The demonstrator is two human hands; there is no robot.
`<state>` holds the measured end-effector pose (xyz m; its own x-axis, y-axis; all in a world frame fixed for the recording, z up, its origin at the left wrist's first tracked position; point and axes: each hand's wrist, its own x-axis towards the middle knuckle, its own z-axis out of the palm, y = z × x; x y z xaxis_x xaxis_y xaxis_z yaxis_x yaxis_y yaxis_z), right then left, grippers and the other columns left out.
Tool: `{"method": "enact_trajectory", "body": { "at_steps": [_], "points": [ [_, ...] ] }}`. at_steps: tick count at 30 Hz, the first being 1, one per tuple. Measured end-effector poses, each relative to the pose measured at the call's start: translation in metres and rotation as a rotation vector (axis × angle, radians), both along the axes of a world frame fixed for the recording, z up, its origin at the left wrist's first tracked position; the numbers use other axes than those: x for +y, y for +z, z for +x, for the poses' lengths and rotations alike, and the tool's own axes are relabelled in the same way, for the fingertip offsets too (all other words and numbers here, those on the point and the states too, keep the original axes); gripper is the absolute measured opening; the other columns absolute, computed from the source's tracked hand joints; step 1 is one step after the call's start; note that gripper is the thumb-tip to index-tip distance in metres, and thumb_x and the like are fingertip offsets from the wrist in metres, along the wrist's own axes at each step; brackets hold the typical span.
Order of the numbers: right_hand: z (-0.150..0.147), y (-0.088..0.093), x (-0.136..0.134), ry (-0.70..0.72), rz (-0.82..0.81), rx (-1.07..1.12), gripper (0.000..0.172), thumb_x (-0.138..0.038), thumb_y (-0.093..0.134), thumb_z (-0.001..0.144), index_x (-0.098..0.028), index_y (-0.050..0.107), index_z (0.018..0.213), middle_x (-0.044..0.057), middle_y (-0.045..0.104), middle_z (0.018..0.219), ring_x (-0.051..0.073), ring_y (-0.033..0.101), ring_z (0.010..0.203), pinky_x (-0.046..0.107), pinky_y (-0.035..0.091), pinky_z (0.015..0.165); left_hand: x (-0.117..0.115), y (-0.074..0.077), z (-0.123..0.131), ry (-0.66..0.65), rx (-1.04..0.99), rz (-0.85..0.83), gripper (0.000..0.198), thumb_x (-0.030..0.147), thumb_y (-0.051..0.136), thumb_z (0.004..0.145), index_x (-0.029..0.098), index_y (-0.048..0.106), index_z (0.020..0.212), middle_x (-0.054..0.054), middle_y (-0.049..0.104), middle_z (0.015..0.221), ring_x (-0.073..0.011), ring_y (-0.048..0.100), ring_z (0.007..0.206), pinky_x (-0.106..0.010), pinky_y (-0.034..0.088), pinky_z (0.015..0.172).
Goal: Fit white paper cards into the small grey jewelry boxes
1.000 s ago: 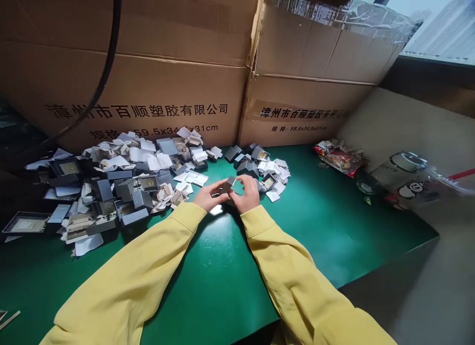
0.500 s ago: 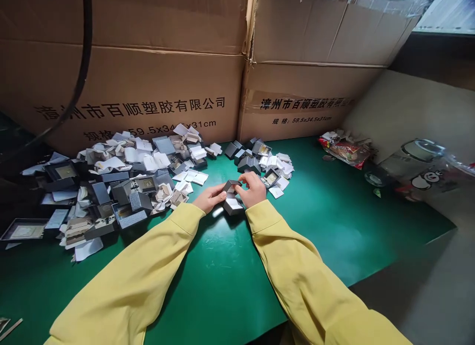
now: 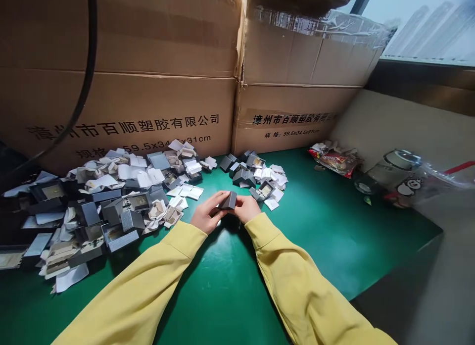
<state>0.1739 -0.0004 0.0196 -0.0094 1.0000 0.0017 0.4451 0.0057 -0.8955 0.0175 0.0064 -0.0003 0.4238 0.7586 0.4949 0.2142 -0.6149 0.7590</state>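
Note:
A small grey box is held closed between both hands just above the green table. My left hand grips its left side with curled fingers. My right hand pinches its right side. Both arms wear yellow sleeves. A small cluster of grey boxes and white cards lies just behind the hands. A big heap of open grey boxes, lids and white inserts spreads to the left.
Two large cardboard cartons with printed characters stand along the back of the table. A crumpled wrapper pile and a clear plastic bag with a panda print lie at the right. A black cable hangs at upper left.
Half a second ago the box stood open, its lid raised over a white insert. Now the lid is down and both hands press the closed box together.

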Motion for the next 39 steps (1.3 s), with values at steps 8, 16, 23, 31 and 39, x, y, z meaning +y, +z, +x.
{"method": "enact_trajectory", "body": {
  "at_steps": [8, 16, 23, 31, 39],
  "points": [
    [0.002, -0.001, -0.005, -0.04, 0.083, 0.15, 0.017, -0.019, 0.059, 0.06, -0.014, 0.067, 0.074, -0.002, 0.062, 0.061, 0.011, 0.051, 0.057, 0.021, 0.042, 0.056, 0.001, 0.004, 0.005, -0.019, 0.084, 0.233, 0.046, 0.022, 0.05, 0.083, 0.021, 0.046, 0.129, -0.01, 0.046, 0.132, -0.022, 0.046, 0.12, -0.035, 0.036, 0.104],
    [0.008, -0.011, -0.013, -0.192, 0.26, -0.221, 0.003, -0.019, 0.049, 0.064, -0.019, 0.048, 0.061, -0.003, 0.05, 0.061, 0.011, 0.043, 0.055, 0.023, 0.038, 0.054, 0.002, -0.001, 0.008, -0.015, 0.178, 0.232, 0.049, 0.022, 0.047, 0.085, 0.025, 0.04, 0.133, -0.01, 0.048, 0.121, -0.0203, 0.049, 0.111, -0.035, 0.042, 0.096],
    [0.002, -0.019, -0.009, -0.045, 0.27, 0.028, 0.038, -0.02, 0.05, 0.068, -0.018, 0.047, 0.105, 0.003, 0.058, 0.094, 0.011, 0.052, 0.064, 0.024, 0.045, 0.059, 0.005, -0.001, 0.004, 0.031, 0.163, 0.054, 0.046, 0.032, 0.05, 0.083, 0.026, 0.046, 0.129, -0.009, 0.048, 0.117, -0.0199, 0.05, 0.108, -0.029, 0.052, 0.079],
    [0.043, 0.003, 0.005, -0.049, 0.409, 0.159, 0.035, -0.026, 0.059, 0.068, -0.018, 0.057, 0.101, 0.002, 0.064, 0.084, 0.012, 0.056, 0.064, 0.024, 0.048, 0.06, 0.03, 0.028, 0.04, -0.001, 0.155, 0.209, 0.04, 0.036, 0.052, 0.082, 0.024, 0.055, 0.12, -0.009, 0.049, 0.126, -0.0205, 0.049, 0.109, -0.035, 0.046, 0.092],
    [0.13, -0.004, 0.047, -0.496, 0.647, -0.33, 0.025, -0.02, 0.048, 0.075, -0.016, 0.06, 0.096, 0.012, 0.059, 0.107, 0.022, 0.051, 0.099, 0.037, 0.043, 0.086, 0.071, 0.059, 0.151, 0.29, 0.485, 0.308, 0.035, 0.018, 0.047, 0.083, 0.026, 0.059, 0.115, -0.009, 0.044, 0.134, -0.0273, 0.037, 0.12, -0.048, 0.039, 0.094]
  ]
}}
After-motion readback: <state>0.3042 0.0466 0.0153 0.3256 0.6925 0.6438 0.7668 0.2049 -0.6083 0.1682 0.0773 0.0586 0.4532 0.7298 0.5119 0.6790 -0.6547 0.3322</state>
